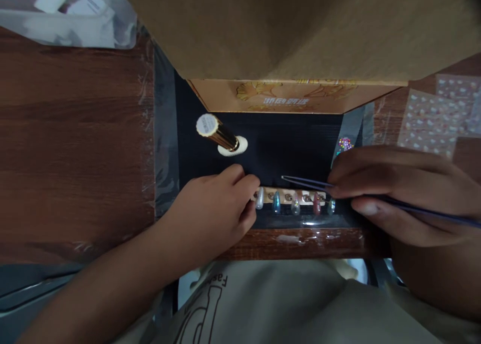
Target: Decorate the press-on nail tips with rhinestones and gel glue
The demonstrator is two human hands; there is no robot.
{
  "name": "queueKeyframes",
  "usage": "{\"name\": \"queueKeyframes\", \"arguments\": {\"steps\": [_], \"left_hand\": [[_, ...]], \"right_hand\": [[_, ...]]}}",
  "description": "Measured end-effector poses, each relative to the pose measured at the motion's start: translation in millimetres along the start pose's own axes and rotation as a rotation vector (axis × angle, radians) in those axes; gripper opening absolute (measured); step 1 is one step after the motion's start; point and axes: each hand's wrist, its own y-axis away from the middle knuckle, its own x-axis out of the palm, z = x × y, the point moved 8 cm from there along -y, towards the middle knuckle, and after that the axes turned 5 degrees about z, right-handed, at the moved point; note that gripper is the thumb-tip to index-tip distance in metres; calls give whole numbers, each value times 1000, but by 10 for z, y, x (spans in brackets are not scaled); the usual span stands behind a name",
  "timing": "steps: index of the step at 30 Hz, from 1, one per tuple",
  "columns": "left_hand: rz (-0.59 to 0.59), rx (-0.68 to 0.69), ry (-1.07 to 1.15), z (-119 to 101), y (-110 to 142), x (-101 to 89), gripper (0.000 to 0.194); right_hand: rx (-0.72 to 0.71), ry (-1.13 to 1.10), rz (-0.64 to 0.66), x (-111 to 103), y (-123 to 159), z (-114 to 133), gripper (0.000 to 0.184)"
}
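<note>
My left hand [221, 208] has its fingers closed on the left end of a pale display strip [283, 195] at the front of the black mat. Along the strip sit several false nails: a pearly white one [260, 197], a blue one [276, 202], a clear glittery one [295, 203], a pink one [316, 203] and a greenish one [331, 206]. In my right hand [398, 188] is a pair of tweezers [308, 182], pinched between thumb and fingers. Their tips hover just above the strip's middle, apart from the nails; anything between them is too small to tell.
Behind my left hand, a gold-capped bottle [225, 137] leans on a whitish oval pad [242, 145]. A large cardboard box [285, 33] blocks the back. Colourful gems [344, 144] lie by my right hand. Sticker sheets [426, 121] are at right, a plastic tub [126, 33] at upper left.
</note>
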Motion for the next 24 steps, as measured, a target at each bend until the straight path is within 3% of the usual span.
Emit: {"name": "queueKeyframes", "arguments": {"steps": [11,24], "left_hand": [[37,-6,-8,-1,-22,-19,17],[-27,10,-27,-12,14,-36,22]], "right_hand": [[-24,27,69,116,53,112,19],[-45,9,60,148,70,119,17]]}}
